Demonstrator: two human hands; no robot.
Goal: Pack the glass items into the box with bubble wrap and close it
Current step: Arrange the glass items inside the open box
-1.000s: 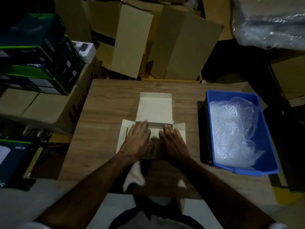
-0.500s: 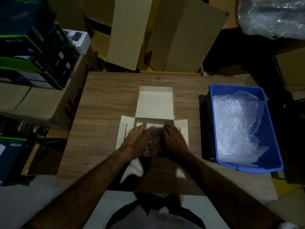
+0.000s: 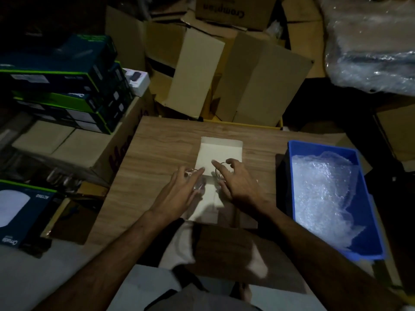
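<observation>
Wooden table (image 3: 161,149) across the middle of the view, dim light throughout. At twelve o'clock beyond its far edge, leaning brown cardboard boxes (image 3: 224,70). At nine to ten o'clock, stacked dark retail boxes with green edges (image 3: 60,86) on larger cartons. At one o'clock, a big bundle in clear plastic (image 3: 372,48). At three o'clock on the table, a blue bin (image 3: 294,176) holding crumpled bubble wrap (image 3: 323,194).

At table centre, a flat white cardboard box (image 3: 219,153), opened out, long flap pointing toward twelve o'clock, near part partly under the hands.

Left hand (image 3: 179,194) at seven o'clock of the box, fingers curled loosely round a clear glass (image 3: 198,182), forefinger stretched over its rim. Right hand (image 3: 238,182) at five o'clock of the box, fingers spread and half curled over a second glass (image 3: 221,171), thin rim showing under forefinger and thumb; firm grip or mere touch, cannot tell. Both glasses just above or on the white card, close together, well apart from the bin. Both faint and partly blurred.
</observation>
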